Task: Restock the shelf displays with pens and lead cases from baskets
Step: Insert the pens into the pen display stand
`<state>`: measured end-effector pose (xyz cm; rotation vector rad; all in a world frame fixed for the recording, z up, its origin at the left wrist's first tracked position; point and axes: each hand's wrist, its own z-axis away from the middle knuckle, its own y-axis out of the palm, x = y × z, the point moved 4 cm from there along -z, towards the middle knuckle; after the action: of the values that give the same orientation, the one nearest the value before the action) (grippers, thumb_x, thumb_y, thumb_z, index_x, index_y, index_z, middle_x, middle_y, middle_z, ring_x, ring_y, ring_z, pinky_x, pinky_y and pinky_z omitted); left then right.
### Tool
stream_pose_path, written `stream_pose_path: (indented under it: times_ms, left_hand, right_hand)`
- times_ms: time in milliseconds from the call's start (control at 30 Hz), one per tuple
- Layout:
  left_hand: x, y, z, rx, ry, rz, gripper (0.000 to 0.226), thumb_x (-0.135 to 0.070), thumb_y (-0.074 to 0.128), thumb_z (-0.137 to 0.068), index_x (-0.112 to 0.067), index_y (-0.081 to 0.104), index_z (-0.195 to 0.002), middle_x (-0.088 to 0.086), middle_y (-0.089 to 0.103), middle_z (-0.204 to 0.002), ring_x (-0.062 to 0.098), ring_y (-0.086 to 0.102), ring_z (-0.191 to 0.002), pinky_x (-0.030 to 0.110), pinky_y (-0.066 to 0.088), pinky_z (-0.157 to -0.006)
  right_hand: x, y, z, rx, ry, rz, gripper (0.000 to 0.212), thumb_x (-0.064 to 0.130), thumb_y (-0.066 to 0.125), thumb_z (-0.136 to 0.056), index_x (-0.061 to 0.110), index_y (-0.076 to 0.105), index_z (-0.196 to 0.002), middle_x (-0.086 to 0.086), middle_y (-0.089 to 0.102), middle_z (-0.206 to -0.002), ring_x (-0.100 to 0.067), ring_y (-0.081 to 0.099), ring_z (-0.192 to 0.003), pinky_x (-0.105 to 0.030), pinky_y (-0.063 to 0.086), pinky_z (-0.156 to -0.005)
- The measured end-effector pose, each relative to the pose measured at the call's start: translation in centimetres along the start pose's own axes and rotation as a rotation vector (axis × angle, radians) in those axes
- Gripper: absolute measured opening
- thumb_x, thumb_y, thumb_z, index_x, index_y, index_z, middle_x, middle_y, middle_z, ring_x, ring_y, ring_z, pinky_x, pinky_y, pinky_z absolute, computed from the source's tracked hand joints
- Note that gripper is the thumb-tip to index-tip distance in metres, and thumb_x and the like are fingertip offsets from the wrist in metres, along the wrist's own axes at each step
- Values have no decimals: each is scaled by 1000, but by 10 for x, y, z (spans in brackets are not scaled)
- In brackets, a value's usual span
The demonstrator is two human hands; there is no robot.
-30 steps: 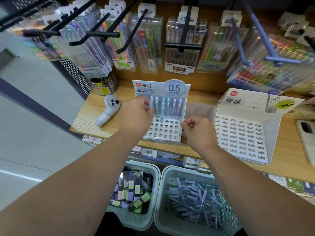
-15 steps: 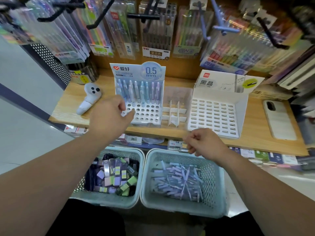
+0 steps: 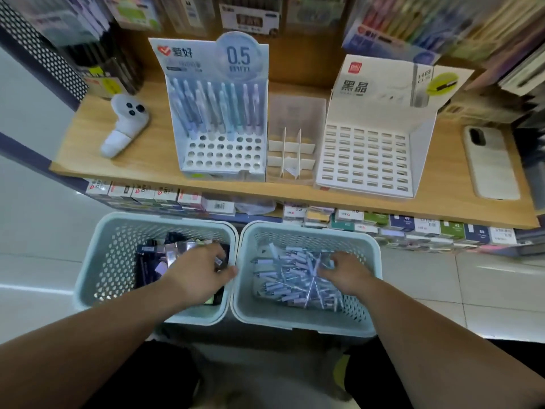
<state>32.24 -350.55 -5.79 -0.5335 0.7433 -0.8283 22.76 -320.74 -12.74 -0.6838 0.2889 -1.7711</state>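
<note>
Both hands are down in the baskets on the floor below the shelf (image 3: pixel 147 163).

- left hand (image 3: pixel 197 276): inside the left basket (image 3: pixel 88 261), over the pile of lead cases (image 3: pixel 153 261) (dark, purple and green packs). Fingers are curled down onto the pile, thumb by the basket's right rim. Can't tell if it has hold of a case.
- right hand (image 3: pixel 346 274): inside the right basket (image 3: pixel 373 261), fingers spread and bent down into the loose pens (image 3: pixel 283 278) (pale blue and lilac). Motion blur, so can't tell if it has one pinched.
- The baskets touch side by side.

On the shelf, left to right:
- white controller (image 3: pixel 125 125) lying flat
- pen display (image 3: pixel 224 160), header reads "爱好" with a red heart logo and "0.5 mm". The back rows hold upright pens, the front rows of round holes are bare.
- clear divider tray (image 3: pixel 290 149), just beside the pen display
- white lead case display (image 3: pixel 365 154), header reads "黑晶" with a small red logo. Its grid of slots shows no cases.
- phone (image 3: pixel 489 163) face down at the far right

A row of small boxes (image 3: pixel 413 225) sits under the shelf edge, print too blurred to read. Same for the hanging packs (image 3: pixel 250 16) up top.
</note>
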Motion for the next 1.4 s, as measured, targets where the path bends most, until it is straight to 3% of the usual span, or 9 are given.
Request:
stream_pose_path:
  times_ms: [167,300,467,567,667,800,1000,1267,1400]
  left_hand:
    - [2,32,-20,-83,-19,33,35,-50,48,-100,-21,43,-119,5,67,-103,26,65,-86,38,50,-73]
    - [12,53,-26,-172,-63,146,28,-49,52,-98,-29,38,-110,9,65,-96,32,62,-80,41,50,-71]
    - [22,67,-25,-206,-34,188,36,-60,44,-96,-31,42,-118,-1,63,-91,24,59,-73,37,47,-65]
    - [24,72,-25,-230,-14,197,39,-60,42,-96,-29,43,-119,1,63,-93,21,53,-69,34,41,-64]
    - [26,76,-26,-231,-23,235,41,-61,44,-96,-30,43,-123,3,67,-102,23,61,-76,35,46,-66]
    - [26,78,-27,-232,-28,289,43,-60,46,-95,-28,45,-124,1,68,-108,23,64,-83,36,48,-70]
    - [25,78,-25,-226,-37,340,48,-63,44,-93,-29,44,-128,-1,65,-109,22,66,-87,42,56,-75]
    - [24,78,-24,-216,-42,388,45,-55,49,-97,-29,42,-133,1,62,-113,22,63,-97,44,56,-81]
    - [23,77,-24,-214,-42,401,46,-52,49,-97,-30,40,-136,0,61,-113,21,62,-98,43,56,-82]
  right_hand:
    - [0,14,-19,-86,148,-213,78,39,66,-94,12,28,-157,-15,52,-146,-22,62,-89,-26,46,-76]
    - [0,28,-28,-122,282,-321,73,36,67,-95,7,34,-153,-15,56,-142,-27,63,-112,-23,40,-77]
    - [3,45,-44,-134,286,-53,79,55,74,-83,9,49,-141,-13,62,-129,-23,62,-100,-23,49,-72]
    - [2,52,-56,-115,206,161,95,74,73,-70,17,49,-143,-12,52,-144,-32,48,-127,-37,48,-96]
    - [1,57,-64,-62,92,227,103,68,79,-67,25,38,-152,-7,41,-156,-34,35,-142,-44,37,-113]
    - [0,69,-67,27,2,211,113,57,87,-65,26,27,-157,-7,35,-160,-34,34,-144,-46,34,-116]
    - [-4,80,-67,10,-39,158,123,59,91,-56,25,29,-156,-5,34,-157,-31,37,-141,-43,38,-113]
    - [2,81,-70,1,-9,205,100,60,89,-58,16,51,-139,-6,57,-127,-26,59,-110,-34,52,-89]
    - [1,79,-63,68,37,249,71,61,91,-53,15,62,-98,0,62,-95,-15,59,-78,-28,50,-64]
